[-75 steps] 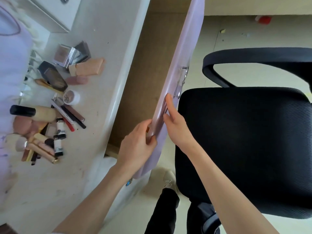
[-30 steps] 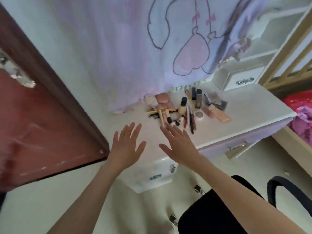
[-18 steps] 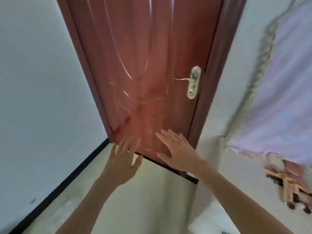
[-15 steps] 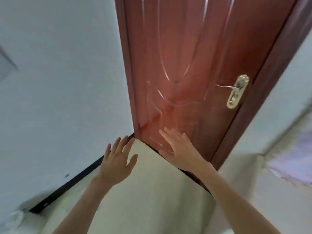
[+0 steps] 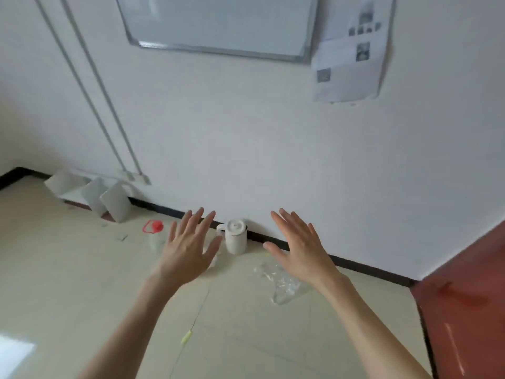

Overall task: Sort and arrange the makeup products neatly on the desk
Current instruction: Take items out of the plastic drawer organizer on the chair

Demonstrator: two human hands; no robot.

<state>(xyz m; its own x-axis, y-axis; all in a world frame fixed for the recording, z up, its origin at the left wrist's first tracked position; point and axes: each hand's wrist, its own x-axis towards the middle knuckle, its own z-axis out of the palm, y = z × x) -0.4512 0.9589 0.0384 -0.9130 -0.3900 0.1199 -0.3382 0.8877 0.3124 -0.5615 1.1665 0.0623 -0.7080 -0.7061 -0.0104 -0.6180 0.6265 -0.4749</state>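
Both hands spread, L (image 5: 188, 250), R (image 5: 300, 247), holding nothing

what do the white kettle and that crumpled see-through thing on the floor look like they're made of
White kettle: probably matte plastic, since its surface is even and dull; coated metal is possible.
Crumpled see-through thing: likely thin clear plastic film or a bag, given its creases and bright glints.

A plain room in a home or small office: a whiteboard (image 5: 218, 23) and pinned printed sheets (image 5: 348, 60) on a white wall, a white kettle (image 5: 235, 239) standing on the tiled floor (image 5: 82, 283) against the black skirting, a reddish wooden door (image 5: 464, 296) at the right edge
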